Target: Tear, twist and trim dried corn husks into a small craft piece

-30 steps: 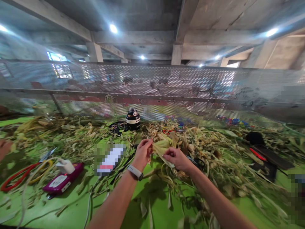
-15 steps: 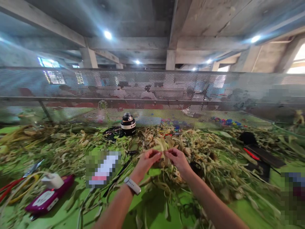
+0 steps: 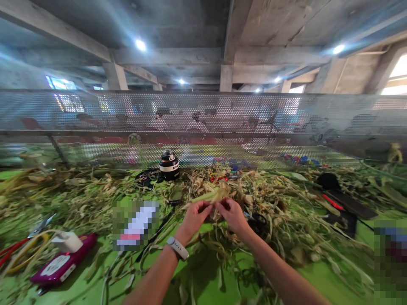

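Note:
A pale yellow-green strip of dried leaf, like corn husk [image 3: 216, 194], is pinched between my two hands above the middle of the table. My left hand [image 3: 197, 213], with a white-banded watch [image 3: 177, 248] on its wrist, grips it from the left, thumb against fingertips. From the right, my right hand [image 3: 232, 214] pinches it too; the fingertips of both hands nearly meet. Curled dry strips [image 3: 200, 186] lie heaped just beyond the hands. Black-handled scissors [image 3: 259, 222] lie by my right wrist, partly covered.
Dry strips cover much of the green table [image 3: 199, 273]. A black jar-shaped container [image 3: 169, 166] stands behind. To the left lie a purple power strip [image 3: 63, 264] with a white plug, a blurred-out flat object [image 3: 136, 224] and red-handled scissors [image 3: 40, 226]. A perforated metal screen [image 3: 206, 114] closes the back.
The strip stood upright between my fingers; now it is folded over and lies lower beyond them. My hands have drawn slightly closer together. The view has shifted a little.

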